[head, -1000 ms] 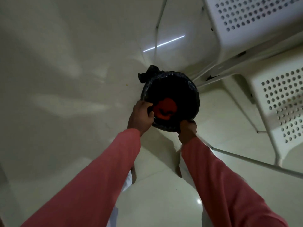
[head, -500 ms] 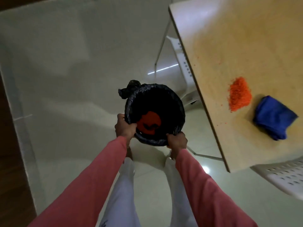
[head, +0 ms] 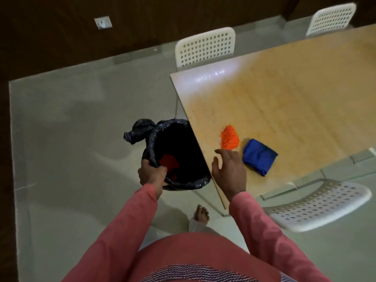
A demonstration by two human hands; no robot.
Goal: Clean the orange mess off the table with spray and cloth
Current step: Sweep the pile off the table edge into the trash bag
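Orange crumbly mess [head: 230, 137] lies heaped on the pale wooden surface [head: 295, 102], just beyond the right hand [head: 230, 171], which hovers with fingers spread. A folded blue cloth [head: 259, 156] sits beside both. The left hand [head: 151, 174] grips the black-lined round bin [head: 177, 153] at the surface's edge.

1. The table [head: 295, 94] looks like pale wood laminate, smooth, with a glossy patch of glare near its far corner.
2. The mess [head: 230, 137] is a granular, matt orange heap with loose specks around it.
3. The cloth [head: 259, 156] is blue fabric, soft and matt, folded.
4. The bin [head: 175, 151] is lined with a thin black plastic bag, crinkled and slightly shiny, knotted at one side.
5. The chairs [head: 205, 47] are white perforated plastic with a faint sheen.
6. The floor [head: 81, 139] is smooth, glossy pale tile showing reflections.
7. The sleeves [head: 122, 231] are matt pink cloth.
8. The wall [head: 50, 27] looks like dark wood panelling.
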